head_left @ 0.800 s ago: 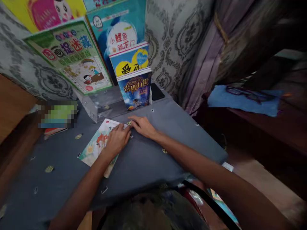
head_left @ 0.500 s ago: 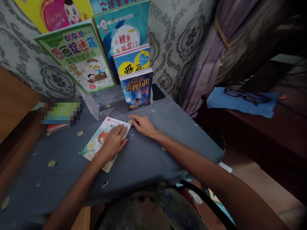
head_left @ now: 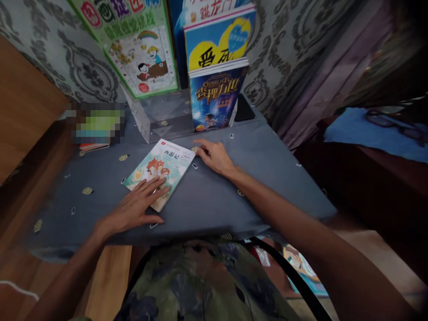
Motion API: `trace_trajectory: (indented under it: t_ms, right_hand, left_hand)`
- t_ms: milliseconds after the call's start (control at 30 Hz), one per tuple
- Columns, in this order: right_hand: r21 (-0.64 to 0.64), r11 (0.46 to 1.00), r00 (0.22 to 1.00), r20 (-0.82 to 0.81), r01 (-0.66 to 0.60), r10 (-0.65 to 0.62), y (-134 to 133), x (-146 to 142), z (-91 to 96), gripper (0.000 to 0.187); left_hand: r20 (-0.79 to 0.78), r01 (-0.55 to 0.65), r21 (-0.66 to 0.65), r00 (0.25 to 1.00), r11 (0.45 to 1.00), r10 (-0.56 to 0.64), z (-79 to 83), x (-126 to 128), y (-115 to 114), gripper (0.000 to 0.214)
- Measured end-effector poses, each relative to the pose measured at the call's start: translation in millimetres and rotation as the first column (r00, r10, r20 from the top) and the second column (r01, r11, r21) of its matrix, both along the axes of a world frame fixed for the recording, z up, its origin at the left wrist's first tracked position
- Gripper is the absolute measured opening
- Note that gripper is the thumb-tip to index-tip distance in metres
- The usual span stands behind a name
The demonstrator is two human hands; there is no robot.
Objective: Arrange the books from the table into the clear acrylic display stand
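A thin book (head_left: 174,162) with a pale green and white cover lies at a slant on the grey tablecloth, face up. My left hand (head_left: 140,203) rests over its lower left part, fingers spread and stretched across the cover. The thumb reaches onto the cloth below the book. Beside the book's upper right corner, my right hand (head_left: 216,157) lies on the table with the index finger stretched out and the other fingers loosely bent. It holds nothing that I can see.
Behind the book, a clear acrylic stand (head_left: 147,120) carries several upright books, a dark blue book (head_left: 214,100) in front. A black phone (head_left: 245,109) lies right of it. Stacked books (head_left: 96,129) sit at the left. Glasses rest on a blue cloth (head_left: 361,133) at the far right.
My left hand has slid down and left across the cover, uncovering the title. My right hand stays near the book's upper corner. The camera view has tilted downward.
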State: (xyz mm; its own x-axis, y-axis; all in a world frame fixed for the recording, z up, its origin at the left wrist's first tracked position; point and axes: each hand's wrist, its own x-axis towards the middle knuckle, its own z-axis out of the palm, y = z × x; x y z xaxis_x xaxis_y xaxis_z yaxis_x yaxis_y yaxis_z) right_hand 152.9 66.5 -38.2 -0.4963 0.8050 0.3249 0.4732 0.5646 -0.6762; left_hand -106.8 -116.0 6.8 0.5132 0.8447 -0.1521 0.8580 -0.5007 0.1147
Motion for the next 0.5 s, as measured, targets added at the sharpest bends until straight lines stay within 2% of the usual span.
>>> trace_trajectory:
  t_ms: [100,300,400,500]
  right_hand:
    - [0.015,1.0,1.0,0.0,0.003,-0.003,-0.9,-0.6,-1.0,0.036]
    - [0.05,0.999,1.0,0.024,0.006,-0.007,-1.4,-2.5,-4.3,0.035]
    - [0.05,0.999,0.999,0.036,-0.011,0.009,-0.1,-4.2,-6.8,0.033]
    - [0.072,0.997,1.0,0.015,-0.015,0.014,2.8,-5.3,-9.3,0.033]
  left_hand:
    - [0.032,-0.01,-0.033,0.999,0.999,0.011,0.6,-12.5,-9.9,0.072]
    - [0.088,-0.039,0.062,0.996,0.997,0.034,-12.0,-9.3,-7.0,0.053]
    - [0.098,-0.042,0.1,0.995,0.994,0.032,-10.7,-5.5,-6.5,0.05]
    - [0.102,-0.045,0.106,0.994,0.993,0.035,-5.0,2.5,-6.2,0.057]
